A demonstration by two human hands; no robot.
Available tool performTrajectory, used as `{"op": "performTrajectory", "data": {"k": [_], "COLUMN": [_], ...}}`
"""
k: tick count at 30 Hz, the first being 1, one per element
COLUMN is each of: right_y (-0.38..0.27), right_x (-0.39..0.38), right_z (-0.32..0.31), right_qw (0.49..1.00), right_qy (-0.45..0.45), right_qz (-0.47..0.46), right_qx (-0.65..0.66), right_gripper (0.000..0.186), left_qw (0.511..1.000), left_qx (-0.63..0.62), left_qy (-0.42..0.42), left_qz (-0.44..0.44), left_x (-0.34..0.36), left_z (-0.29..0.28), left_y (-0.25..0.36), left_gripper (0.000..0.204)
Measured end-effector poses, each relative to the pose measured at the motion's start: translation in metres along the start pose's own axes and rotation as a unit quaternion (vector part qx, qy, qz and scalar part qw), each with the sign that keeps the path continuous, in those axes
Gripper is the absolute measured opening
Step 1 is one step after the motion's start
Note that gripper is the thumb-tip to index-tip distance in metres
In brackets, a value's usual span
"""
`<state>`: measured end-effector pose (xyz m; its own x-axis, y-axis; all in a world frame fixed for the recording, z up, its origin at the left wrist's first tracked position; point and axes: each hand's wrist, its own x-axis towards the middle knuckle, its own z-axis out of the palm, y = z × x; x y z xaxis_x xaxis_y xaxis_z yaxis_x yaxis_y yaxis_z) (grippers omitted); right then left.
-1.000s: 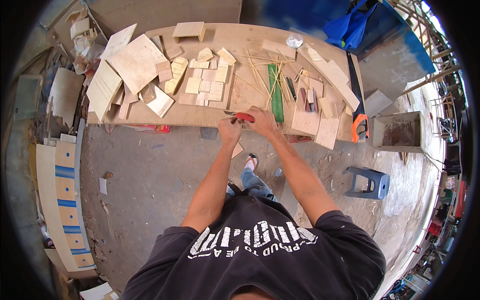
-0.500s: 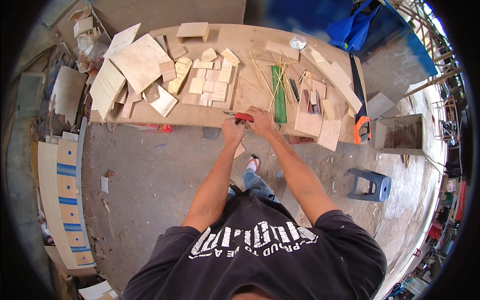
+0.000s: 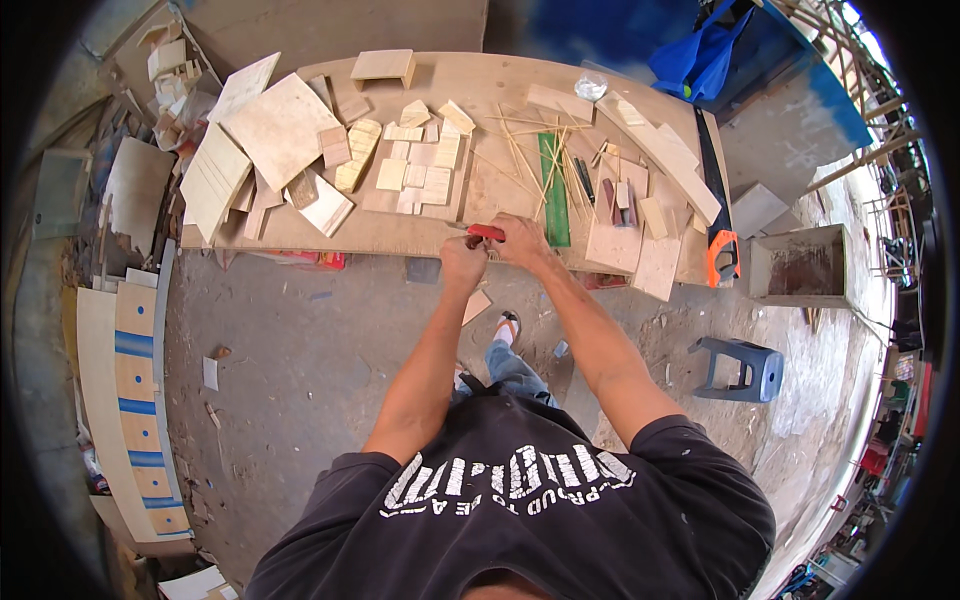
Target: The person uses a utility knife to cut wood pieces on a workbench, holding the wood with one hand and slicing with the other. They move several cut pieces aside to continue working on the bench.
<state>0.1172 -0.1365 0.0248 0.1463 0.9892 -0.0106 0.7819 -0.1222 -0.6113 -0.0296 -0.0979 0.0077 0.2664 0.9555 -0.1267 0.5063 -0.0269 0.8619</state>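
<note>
At the front edge of the wooden workbench (image 3: 390, 240), my two hands meet close together. My right hand (image 3: 522, 240) is closed around a red-handled knife (image 3: 486, 232), whose short blade points left above my left hand. My left hand (image 3: 462, 262) is closed, its fingers pinched; a small dark brown bit shows at their tips, too small to name. Just beyond my hands lies a flat board (image 3: 373, 198) bearing several small wood blocks (image 3: 391, 174). Thin bamboo-like sticks (image 3: 520, 160) are scattered to the right, across a green strip (image 3: 553, 200).
Wood panels (image 3: 284, 122) pile up on the bench's left. A handsaw with orange handle (image 3: 722, 258) lies at its right end, near long planks (image 3: 655, 150). A blue-grey stool (image 3: 762, 374) and an open box (image 3: 800, 268) stand right. A striped panel (image 3: 136, 385) is left.
My hands stay together at the bench edge, with the knife and left fingers shifting slightly. A dark bit now shows at my left fingertips. The head view has shifted a little.
</note>
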Motion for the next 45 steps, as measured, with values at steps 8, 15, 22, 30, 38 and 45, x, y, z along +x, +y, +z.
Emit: {"op": "performTrajectory", "data": {"k": [8,15,22,30,38,45], "right_y": [0.001,0.002,0.005,0.015,0.008,0.007], "right_x": [0.0,0.001,0.004,0.001,0.0,0.0], "right_z": [0.004,0.003,0.005,0.009,0.005,0.005], "right_qw": [1.0,1.0,1.0,0.999,0.998,0.999], "right_qy": [0.011,-0.003,-0.009,0.006,0.02,0.017], "right_qz": [0.02,0.017,0.014,-0.033,-0.05,-0.027], "right_qx": [-0.002,0.002,-0.005,0.012,0.021,0.005], "right_gripper": [0.015,0.015,0.018,0.018,0.017,0.019], "left_qw": [0.996,0.997,0.998,0.998,1.0,0.996], "left_qx": [0.019,0.065,0.046,-0.017,0.008,0.008], "left_qy": [0.09,0.034,0.021,-0.028,-0.026,0.075], "left_qz": [-0.018,0.033,0.042,-0.049,0.0,-0.046], "left_x": [-0.009,-0.003,0.004,-0.003,0.004,0.0], "left_z": [-0.002,0.007,0.008,0.0,0.005,-0.002], "left_y": [-0.003,-0.004,-0.012,0.009,-0.012,-0.024], "left_gripper": [0.021,0.016,0.016,0.018,0.017,0.016]}}
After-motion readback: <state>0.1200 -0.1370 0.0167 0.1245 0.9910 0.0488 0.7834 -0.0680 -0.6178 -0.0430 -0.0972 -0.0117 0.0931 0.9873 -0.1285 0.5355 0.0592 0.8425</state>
